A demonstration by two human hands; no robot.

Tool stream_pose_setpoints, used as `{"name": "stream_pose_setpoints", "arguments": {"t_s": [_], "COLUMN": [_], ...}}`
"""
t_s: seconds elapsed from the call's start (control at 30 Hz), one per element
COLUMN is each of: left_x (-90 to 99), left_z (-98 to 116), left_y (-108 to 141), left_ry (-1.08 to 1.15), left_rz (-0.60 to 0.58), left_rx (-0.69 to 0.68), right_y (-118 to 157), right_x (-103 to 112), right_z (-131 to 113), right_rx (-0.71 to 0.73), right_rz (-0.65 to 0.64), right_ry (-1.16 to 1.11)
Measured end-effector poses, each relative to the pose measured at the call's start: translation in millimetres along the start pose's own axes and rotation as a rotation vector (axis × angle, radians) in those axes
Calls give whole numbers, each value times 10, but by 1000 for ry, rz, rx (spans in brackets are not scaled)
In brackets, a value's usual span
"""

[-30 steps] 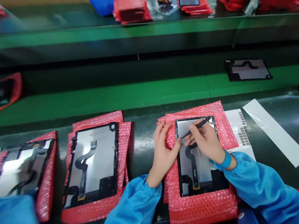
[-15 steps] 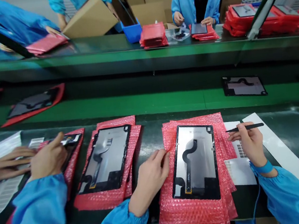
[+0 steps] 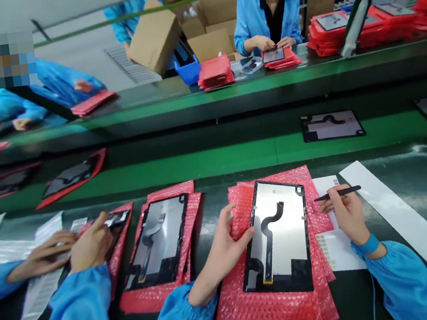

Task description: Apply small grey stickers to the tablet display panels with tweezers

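In front of me a tablet screen panel (image 3: 285,234) lies back side up, with a black curved flex cable (image 3: 268,241) on its silver back. Beneath it are stacked red bubble-wrap bags (image 3: 271,314). My left hand (image 3: 225,252) is at the panel's left side, thumb at its edge and the other fingers apart against the bubble wrap. On the right, my right hand (image 3: 347,213) grips black tweezers (image 3: 342,192) above white label sheets (image 3: 341,250). A blue wrist strap (image 3: 367,245) with a cord is on my right wrist.
Another panel (image 3: 161,239) on red bags lies to my left, beside a co-worker's hands (image 3: 91,242). A long white strip (image 3: 399,215) lies at right. Beyond, more panels (image 3: 333,125) rest on the green belt (image 3: 213,155). Co-workers, red stacks and a blue bin (image 3: 188,71) are across it.
My left hand's fingers have spread, and its thumb has moved onto the panel's left edge. My right hand still holds the tweezers. The view has shifted and tilted; a co-worker's carton across the belt has tipped.
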State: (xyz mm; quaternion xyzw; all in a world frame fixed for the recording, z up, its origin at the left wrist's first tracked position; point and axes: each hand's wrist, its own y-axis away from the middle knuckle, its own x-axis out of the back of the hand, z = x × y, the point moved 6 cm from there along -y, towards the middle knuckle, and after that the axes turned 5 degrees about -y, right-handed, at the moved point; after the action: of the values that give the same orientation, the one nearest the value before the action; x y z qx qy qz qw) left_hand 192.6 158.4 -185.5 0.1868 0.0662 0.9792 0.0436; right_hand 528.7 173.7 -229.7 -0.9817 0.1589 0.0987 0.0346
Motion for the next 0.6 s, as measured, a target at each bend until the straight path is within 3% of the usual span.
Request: {"name": "stream_pose_setpoints", "arguments": {"t_s": [0.1, 0.17, 0.23, 0.47, 0.6], "left_x": [13, 53, 98, 191, 325], "left_z": [71, 170, 284, 589, 669], "left_y": [-159, -395, -774, -2542, -2997], "left_ry": [45, 75, 97, -14, -240], "left_rz": [58, 105, 161, 365, 406], "left_rx": [-15, -22, -32, -39, -58], "right_y": [41, 48, 43, 14, -3], "right_x": [-2, 7, 16, -25, -47], "right_z": [21, 40, 60, 129, 139], "right_rx": [22, 37, 49, 71, 75], "right_rz": [14, 24, 32, 33, 39], "right_ry": [-42, -64, -79, -86, -63]}}
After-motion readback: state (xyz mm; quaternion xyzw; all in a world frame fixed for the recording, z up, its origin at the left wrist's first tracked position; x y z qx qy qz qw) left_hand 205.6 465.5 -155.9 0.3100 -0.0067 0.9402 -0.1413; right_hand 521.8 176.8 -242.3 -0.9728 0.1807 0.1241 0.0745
